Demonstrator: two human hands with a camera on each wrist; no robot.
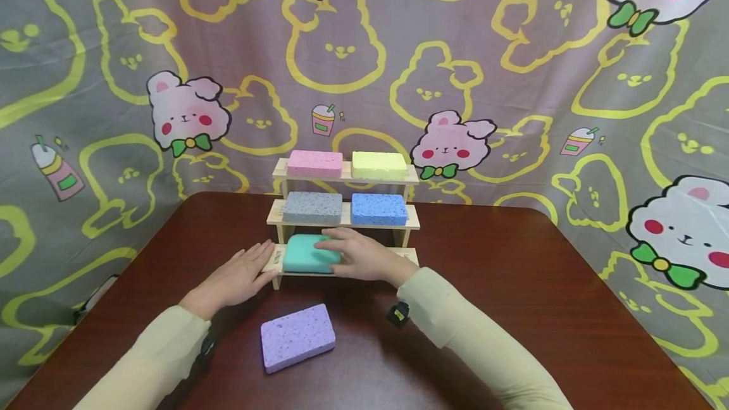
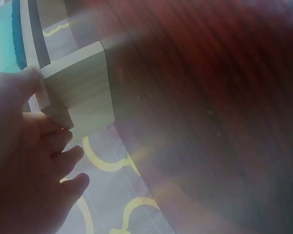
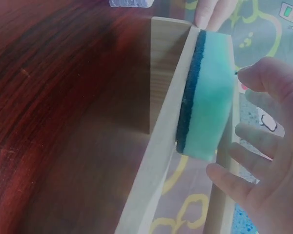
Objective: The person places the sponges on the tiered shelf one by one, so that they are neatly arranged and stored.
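A three-step wooden rack (image 1: 276,209) stands on the table. On the left of its bottom step lies a teal sponge (image 1: 302,255) with a dark scouring layer underneath. My left hand (image 1: 236,277) holds the left end of that step, thumb and forefinger on either side of the board (image 2: 53,105). Over the right part of the teal sponge hovers my right hand (image 1: 364,255). In the right wrist view its fingers (image 3: 256,139) are spread and loosely bent, with a gap between the thumb and the sponge. A purple speckled sponge (image 1: 298,337) lies on the table in front of the rack.
Pink (image 1: 315,163) and yellow (image 1: 378,164) sponges lie on the top step. The middle step bears a grey sponge (image 1: 313,207) and a blue one (image 1: 379,209). A printed curtain (image 1: 353,30) hangs behind the dark wooden table (image 1: 512,283).
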